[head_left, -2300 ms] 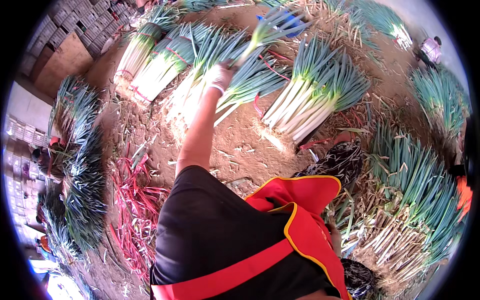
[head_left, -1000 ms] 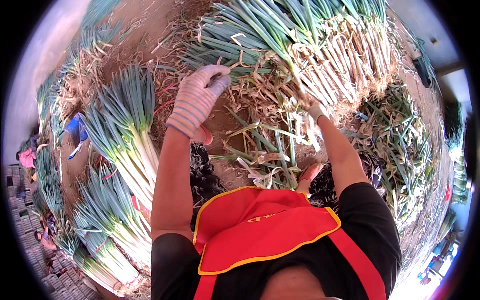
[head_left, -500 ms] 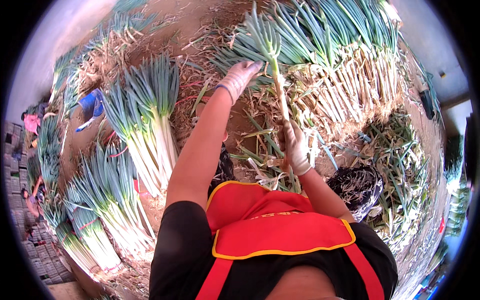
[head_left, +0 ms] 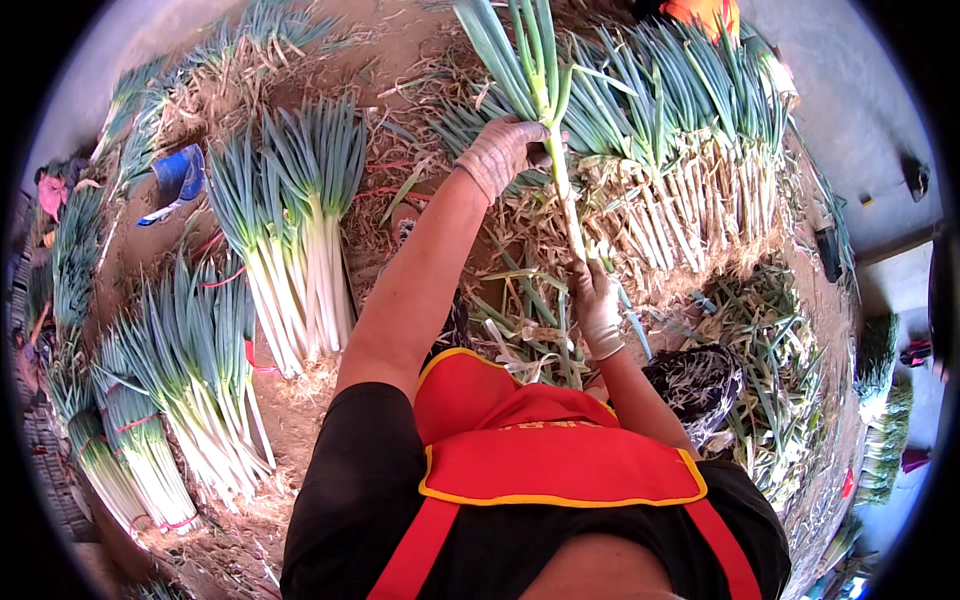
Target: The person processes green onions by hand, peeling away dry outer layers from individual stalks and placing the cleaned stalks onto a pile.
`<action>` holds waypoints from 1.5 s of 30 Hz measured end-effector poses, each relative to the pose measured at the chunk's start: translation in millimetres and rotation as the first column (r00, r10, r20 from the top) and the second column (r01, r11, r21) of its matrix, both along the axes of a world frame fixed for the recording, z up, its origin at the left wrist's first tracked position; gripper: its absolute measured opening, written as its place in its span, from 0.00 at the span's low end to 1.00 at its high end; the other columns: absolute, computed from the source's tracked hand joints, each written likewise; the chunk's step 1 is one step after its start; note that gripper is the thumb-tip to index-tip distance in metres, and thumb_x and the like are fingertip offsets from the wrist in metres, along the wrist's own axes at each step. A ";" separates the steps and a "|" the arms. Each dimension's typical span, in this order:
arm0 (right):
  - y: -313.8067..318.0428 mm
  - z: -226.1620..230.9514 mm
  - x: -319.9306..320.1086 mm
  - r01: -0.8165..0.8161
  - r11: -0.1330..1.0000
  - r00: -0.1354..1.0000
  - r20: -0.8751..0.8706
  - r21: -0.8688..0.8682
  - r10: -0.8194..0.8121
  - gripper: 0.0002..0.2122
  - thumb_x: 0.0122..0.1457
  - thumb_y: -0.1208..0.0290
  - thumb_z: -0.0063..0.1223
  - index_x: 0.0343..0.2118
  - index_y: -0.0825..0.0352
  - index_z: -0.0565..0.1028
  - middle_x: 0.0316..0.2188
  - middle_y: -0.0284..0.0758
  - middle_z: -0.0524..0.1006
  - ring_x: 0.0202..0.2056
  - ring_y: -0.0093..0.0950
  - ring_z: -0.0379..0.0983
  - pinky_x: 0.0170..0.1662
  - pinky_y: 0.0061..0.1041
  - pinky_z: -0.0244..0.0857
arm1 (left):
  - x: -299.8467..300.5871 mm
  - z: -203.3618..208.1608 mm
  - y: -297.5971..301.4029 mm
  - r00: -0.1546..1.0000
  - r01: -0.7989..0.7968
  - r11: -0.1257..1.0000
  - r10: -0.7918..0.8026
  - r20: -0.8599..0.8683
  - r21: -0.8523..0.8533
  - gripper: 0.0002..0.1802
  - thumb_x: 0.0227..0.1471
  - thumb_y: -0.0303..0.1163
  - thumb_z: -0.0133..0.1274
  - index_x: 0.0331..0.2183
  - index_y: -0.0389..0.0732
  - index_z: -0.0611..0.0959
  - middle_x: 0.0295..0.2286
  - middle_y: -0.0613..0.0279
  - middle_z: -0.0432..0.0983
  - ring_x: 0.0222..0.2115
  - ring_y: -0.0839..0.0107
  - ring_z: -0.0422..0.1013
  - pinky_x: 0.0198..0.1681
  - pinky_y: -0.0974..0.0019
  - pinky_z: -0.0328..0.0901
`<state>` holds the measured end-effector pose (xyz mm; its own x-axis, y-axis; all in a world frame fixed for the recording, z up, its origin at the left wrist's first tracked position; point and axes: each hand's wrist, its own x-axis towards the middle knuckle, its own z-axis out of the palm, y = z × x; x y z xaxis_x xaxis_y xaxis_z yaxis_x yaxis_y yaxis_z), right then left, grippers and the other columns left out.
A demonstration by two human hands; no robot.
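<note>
Green at its leaves and pale tan down its shank, one long green onion stalk (head_left: 567, 208) slants between my hands. My left hand (head_left: 512, 152), in a pale striped knit glove, curls round its neck just under the leaves; my right hand (head_left: 595, 298), in a whitish glove darkened at the fingers, grips the root end. If my left fingers squeezed too hard, the neck could crease; if the right glove slipped on loose outer skin, the stalk could swing away from me. Just beside my right hand lie limp green and straw-coloured leaf scraps (head_left: 530, 303), litter on which a foot could slide. Past my hands to the right, a dense row of brown-sheathed, green-topped onions (head_left: 690, 205) lies near enough for these leaves to snag. Well apart, left of my left hand, rests a clean white-stemmed, green-leaved heap (head_left: 300, 265); soil from my gloves could smear it. Farther left, white-and-green bundles tied with thin red straps (head_left: 150, 455) could spill if a strap gave.
</note>
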<state>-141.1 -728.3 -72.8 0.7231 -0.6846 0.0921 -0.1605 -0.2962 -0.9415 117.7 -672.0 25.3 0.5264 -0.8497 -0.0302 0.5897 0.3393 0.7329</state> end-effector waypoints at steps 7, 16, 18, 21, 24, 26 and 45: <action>12.2 40.2 -0.6 -0.345 0.467 0.919 0.191 0.814 0.345 0.22 0.62 0.43 0.41 0.33 0.62 0.71 0.15 0.23 0.59 0.13 0.14 0.50 0.16 0.15 0.45 | -1.4 -6.5 3.0 0.977 -0.022 0.992 -0.004 -0.215 -0.121 0.13 0.50 0.24 0.50 0.40 0.32 0.76 0.27 0.58 0.74 0.25 0.66 0.70 0.26 0.66 0.69; 42.7 91.0 -3.4 -0.444 0.387 0.881 0.316 0.808 0.353 0.25 0.60 0.39 0.39 0.34 0.62 0.70 0.13 0.24 0.57 0.11 0.14 0.48 0.14 0.15 0.42 | -52.7 -20.9 0.8 0.796 0.603 0.777 -0.568 0.209 -0.181 0.23 0.55 0.37 0.52 0.44 0.26 0.75 0.25 0.59 0.73 0.24 0.73 0.71 0.27 0.73 0.67; 34.4 92.6 4.8 -0.382 0.494 0.922 0.285 0.782 0.262 0.26 0.61 0.40 0.38 0.34 0.63 0.70 0.13 0.24 0.59 0.10 0.15 0.51 0.13 0.15 0.46 | -63.5 -45.2 -15.6 0.659 0.560 0.819 -0.531 0.532 0.124 0.22 0.55 0.37 0.51 0.46 0.30 0.75 0.28 0.56 0.74 0.28 0.70 0.71 0.32 0.69 0.68; 40.4 123.0 16.9 -0.353 0.681 0.935 0.265 0.641 0.235 0.27 0.60 0.39 0.39 0.36 0.64 0.71 0.14 0.25 0.61 0.12 0.15 0.53 0.14 0.15 0.48 | -54.5 -97.9 -57.9 0.169 0.181 0.836 -0.546 0.820 0.519 0.20 0.55 0.36 0.49 0.48 0.37 0.75 0.33 0.50 0.75 0.34 0.67 0.72 0.39 0.64 0.68; 42.4 127.8 23.2 -0.229 0.850 0.968 0.200 0.475 0.149 0.27 0.60 0.40 0.40 0.39 0.65 0.72 0.14 0.25 0.62 0.12 0.15 0.54 0.15 0.15 0.48 | -15.9 -93.6 -57.3 0.434 -0.060 0.848 -0.453 0.779 0.527 0.19 0.53 0.36 0.49 0.46 0.40 0.76 0.36 0.51 0.76 0.37 0.64 0.72 0.45 0.59 0.68; 31.4 111.4 20.6 -0.261 0.813 0.962 0.211 0.521 0.174 0.27 0.60 0.41 0.42 0.40 0.66 0.72 0.15 0.25 0.63 0.13 0.16 0.55 0.15 0.15 0.48 | -8.0 -11.3 -19.5 0.956 0.072 0.930 -0.167 0.242 0.360 0.17 0.53 0.38 0.53 0.42 0.40 0.79 0.37 0.56 0.77 0.39 0.61 0.74 0.49 0.58 0.68; -16.5 79.7 107.9 -0.741 0.552 0.599 0.747 0.383 0.287 0.06 0.60 0.67 0.52 0.31 0.63 0.73 0.24 0.30 0.75 0.25 0.22 0.69 0.33 0.21 0.65 | 30.8 -11.0 12.2 0.928 -0.207 0.940 0.100 -0.359 -0.273 0.08 0.54 0.29 0.47 0.34 0.34 0.74 0.30 0.53 0.75 0.31 0.59 0.75 0.40 0.45 0.73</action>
<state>-33.2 -744.9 6.9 0.9129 -0.2423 0.3286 0.4081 0.5279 -0.7448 148.5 -659.8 14.3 0.6547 -0.7557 0.0161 0.7044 0.6177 0.3497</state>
